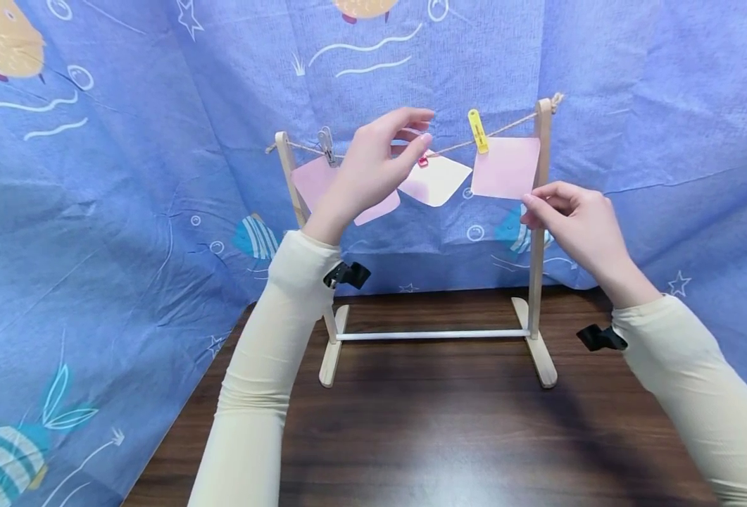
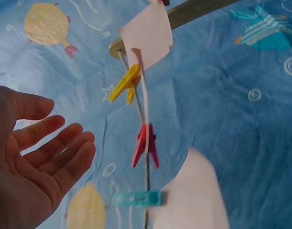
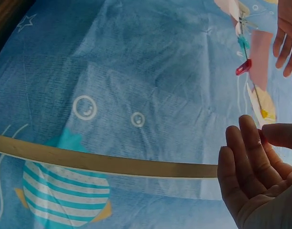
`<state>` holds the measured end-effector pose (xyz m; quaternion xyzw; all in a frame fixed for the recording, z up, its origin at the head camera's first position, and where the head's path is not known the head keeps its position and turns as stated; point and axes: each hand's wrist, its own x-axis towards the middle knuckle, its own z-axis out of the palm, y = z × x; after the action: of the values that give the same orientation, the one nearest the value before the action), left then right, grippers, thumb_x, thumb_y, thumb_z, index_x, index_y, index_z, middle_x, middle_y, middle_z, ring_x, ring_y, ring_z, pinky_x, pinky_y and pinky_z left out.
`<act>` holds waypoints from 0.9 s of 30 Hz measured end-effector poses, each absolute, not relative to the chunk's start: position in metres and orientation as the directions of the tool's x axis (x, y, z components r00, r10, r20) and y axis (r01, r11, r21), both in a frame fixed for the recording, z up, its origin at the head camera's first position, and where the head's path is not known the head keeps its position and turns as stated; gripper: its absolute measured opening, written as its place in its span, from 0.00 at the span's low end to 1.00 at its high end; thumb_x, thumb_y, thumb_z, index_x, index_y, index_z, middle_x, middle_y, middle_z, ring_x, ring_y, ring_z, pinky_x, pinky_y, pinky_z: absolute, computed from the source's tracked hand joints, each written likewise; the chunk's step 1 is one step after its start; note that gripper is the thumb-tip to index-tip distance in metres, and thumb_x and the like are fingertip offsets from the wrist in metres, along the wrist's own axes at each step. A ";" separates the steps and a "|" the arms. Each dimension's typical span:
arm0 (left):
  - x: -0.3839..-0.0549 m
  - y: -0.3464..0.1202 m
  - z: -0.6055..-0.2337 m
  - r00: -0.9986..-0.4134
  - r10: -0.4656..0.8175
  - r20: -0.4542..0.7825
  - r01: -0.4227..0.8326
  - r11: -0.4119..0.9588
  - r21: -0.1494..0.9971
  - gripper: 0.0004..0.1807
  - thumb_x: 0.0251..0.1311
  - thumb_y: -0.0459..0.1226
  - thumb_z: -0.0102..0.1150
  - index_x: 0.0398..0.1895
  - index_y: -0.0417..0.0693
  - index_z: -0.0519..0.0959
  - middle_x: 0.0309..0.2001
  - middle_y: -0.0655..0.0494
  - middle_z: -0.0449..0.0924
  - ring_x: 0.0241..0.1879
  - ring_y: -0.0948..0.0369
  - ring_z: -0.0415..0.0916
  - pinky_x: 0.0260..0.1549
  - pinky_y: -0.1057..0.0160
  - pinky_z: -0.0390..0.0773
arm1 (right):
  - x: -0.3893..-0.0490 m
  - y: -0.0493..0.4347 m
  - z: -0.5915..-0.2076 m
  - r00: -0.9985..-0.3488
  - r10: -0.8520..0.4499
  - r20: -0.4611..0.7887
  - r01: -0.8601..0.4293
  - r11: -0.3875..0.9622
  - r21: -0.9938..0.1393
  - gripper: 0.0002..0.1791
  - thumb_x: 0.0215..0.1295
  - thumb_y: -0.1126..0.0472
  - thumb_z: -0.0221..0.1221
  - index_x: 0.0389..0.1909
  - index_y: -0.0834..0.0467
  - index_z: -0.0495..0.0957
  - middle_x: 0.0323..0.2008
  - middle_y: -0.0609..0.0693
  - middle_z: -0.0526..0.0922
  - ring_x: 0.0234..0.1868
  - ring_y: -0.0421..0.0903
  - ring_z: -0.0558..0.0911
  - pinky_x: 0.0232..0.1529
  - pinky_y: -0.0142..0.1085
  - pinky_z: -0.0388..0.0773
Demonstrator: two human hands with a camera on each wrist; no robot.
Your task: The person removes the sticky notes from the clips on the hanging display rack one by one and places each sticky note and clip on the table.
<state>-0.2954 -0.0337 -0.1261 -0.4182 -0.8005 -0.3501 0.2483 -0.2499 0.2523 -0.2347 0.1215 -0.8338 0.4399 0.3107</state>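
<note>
My right hand (image 1: 569, 215) pinches the lower right corner of a square pink paper (image 1: 506, 169) between thumb and fingers. A yellow clothespin (image 1: 477, 130) clips this paper's upper left part to a thin rope (image 1: 515, 125). Raised in front of the rope, my left hand (image 1: 382, 165) has relaxed, spread fingers and holds nothing. Behind it hangs a pale paper (image 1: 438, 182) turned cornerwise, with a red clothespin (image 1: 422, 161) at its top. Farther left, a pink paper (image 1: 312, 182) hangs under a silver clip (image 1: 327, 146). A teal clothespin (image 2: 136, 198), hidden in the head view, shows in the left wrist view.
The rope is strung between two wooden posts (image 1: 540, 260) on flat feet, joined low down by a white rod (image 1: 433, 335). The stand is on a dark wooden table (image 1: 436, 415). A blue cloth (image 1: 221, 105) with fish prints hangs behind and at the left.
</note>
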 end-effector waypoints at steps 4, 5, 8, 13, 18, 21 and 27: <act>-0.304 -0.019 -0.129 -0.534 0.499 0.683 0.843 0.380 0.381 0.19 0.72 0.35 0.56 0.63 0.42 0.77 0.57 0.50 0.80 0.53 0.66 0.78 0.51 0.74 0.76 | -0.256 0.253 -0.241 -0.780 0.060 0.623 -0.484 0.572 -0.662 0.20 0.71 0.46 0.61 0.43 0.61 0.84 0.25 0.38 0.86 0.28 0.31 0.83 0.33 0.21 0.75; -0.305 -0.015 -0.129 -0.539 0.500 0.678 0.840 0.382 0.386 0.19 0.72 0.35 0.56 0.63 0.42 0.77 0.58 0.50 0.80 0.53 0.65 0.78 0.51 0.74 0.76 | -0.258 0.253 -0.243 -0.782 0.059 0.620 -0.484 0.569 -0.665 0.20 0.71 0.47 0.61 0.43 0.61 0.84 0.25 0.39 0.86 0.28 0.32 0.83 0.33 0.21 0.76; -0.311 -0.006 -0.130 -0.563 0.502 0.656 0.823 0.406 0.397 0.20 0.72 0.36 0.56 0.65 0.43 0.75 0.59 0.51 0.79 0.54 0.64 0.78 0.53 0.73 0.75 | -0.261 0.254 -0.247 -0.790 0.055 0.611 -0.482 0.559 -0.674 0.19 0.72 0.48 0.61 0.44 0.62 0.83 0.25 0.40 0.87 0.28 0.32 0.83 0.33 0.21 0.77; -0.318 0.010 -0.130 -0.622 0.495 0.607 0.782 0.430 0.451 0.22 0.72 0.38 0.56 0.67 0.46 0.73 0.62 0.52 0.77 0.56 0.63 0.78 0.56 0.73 0.73 | -0.265 0.252 -0.252 -0.802 0.063 0.594 -0.464 0.559 -0.687 0.20 0.71 0.48 0.61 0.45 0.62 0.83 0.25 0.42 0.87 0.27 0.31 0.83 0.33 0.21 0.77; -0.326 0.022 -0.131 -0.660 0.475 0.582 0.750 0.450 0.485 0.24 0.73 0.39 0.55 0.69 0.47 0.71 0.64 0.52 0.76 0.57 0.63 0.78 0.56 0.73 0.72 | -0.267 0.251 -0.254 -0.806 0.055 0.589 -0.460 0.568 -0.682 0.20 0.72 0.47 0.61 0.45 0.62 0.83 0.26 0.44 0.87 0.27 0.32 0.83 0.32 0.21 0.77; -0.330 0.030 -0.132 -0.679 0.468 0.565 0.734 0.447 0.511 0.24 0.73 0.39 0.56 0.70 0.47 0.70 0.65 0.51 0.75 0.57 0.63 0.78 0.55 0.73 0.73 | -0.267 0.250 -0.253 -0.807 0.049 0.589 -0.458 0.579 -0.674 0.21 0.72 0.45 0.60 0.44 0.61 0.83 0.26 0.46 0.87 0.27 0.32 0.83 0.32 0.22 0.76; -0.337 0.040 -0.136 -0.698 0.454 0.555 0.716 0.450 0.533 0.25 0.73 0.38 0.56 0.71 0.46 0.69 0.64 0.51 0.76 0.58 0.63 0.78 0.55 0.74 0.73 | -0.268 0.250 -0.251 -0.814 0.043 0.579 -0.442 0.600 -0.666 0.23 0.71 0.42 0.59 0.45 0.59 0.83 0.28 0.49 0.88 0.28 0.34 0.83 0.32 0.23 0.76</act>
<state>-0.3373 0.0404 -0.1361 -0.3505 -0.8348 -0.3898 0.1685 -0.2681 0.2500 -0.2508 0.1175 -0.8493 0.4312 0.2811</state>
